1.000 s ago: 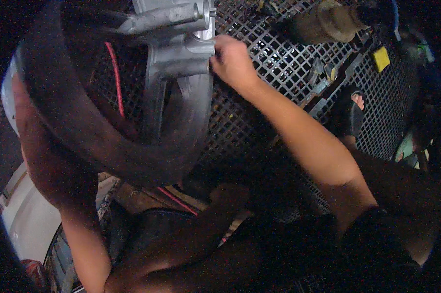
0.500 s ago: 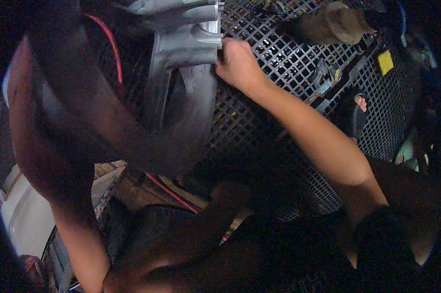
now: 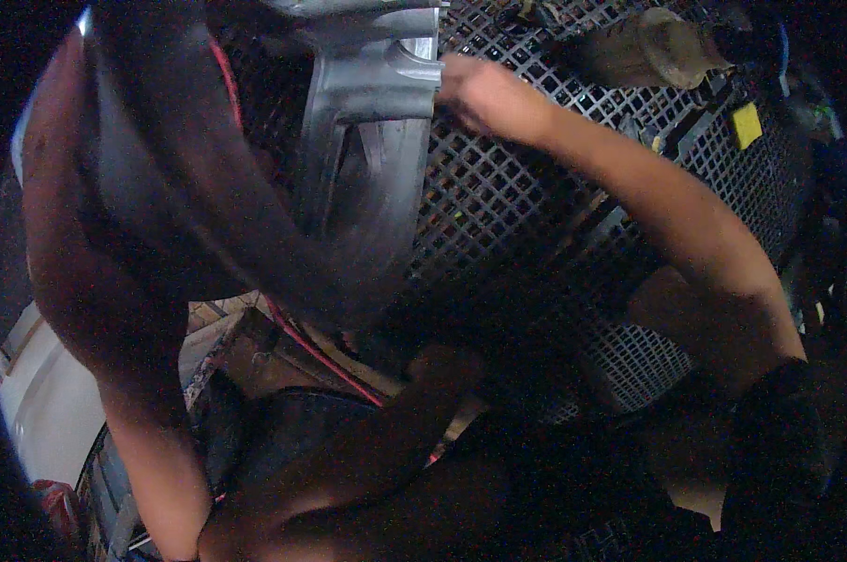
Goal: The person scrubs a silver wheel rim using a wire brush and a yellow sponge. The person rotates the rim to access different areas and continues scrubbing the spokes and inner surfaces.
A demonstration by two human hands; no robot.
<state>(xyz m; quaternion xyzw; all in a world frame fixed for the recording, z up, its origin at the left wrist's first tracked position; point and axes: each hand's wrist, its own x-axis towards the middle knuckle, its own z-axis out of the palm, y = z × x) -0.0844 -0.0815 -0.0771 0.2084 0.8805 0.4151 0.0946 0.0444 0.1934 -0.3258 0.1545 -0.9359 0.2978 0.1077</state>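
Observation:
A large grey metal wheel rim (image 3: 372, 89) with thick spokes stands tilted before me, its dark curved outer band (image 3: 227, 206) sweeping across the left and lower part of it. My right hand (image 3: 498, 98) is closed and smeared by motion, its fingertips at the right edge of the spokes. Whatever those fingers hold, if anything, is hidden. My left forearm (image 3: 152, 459) rises along the left side, outside the dark band. The left hand itself does not show.
Black plastic grating (image 3: 498, 187) covers the floor. On it lie a worn brown cylindrical piece (image 3: 667, 51) and a yellow block (image 3: 747, 126). A red cable (image 3: 320, 356) runs below the rim. A white curved surface (image 3: 53, 403) is at lower left.
My right hand has shifted slightly right and up, with its elbow swung outward to the right. The forearm now covers the sandalled foot. The rim appears a little further right.

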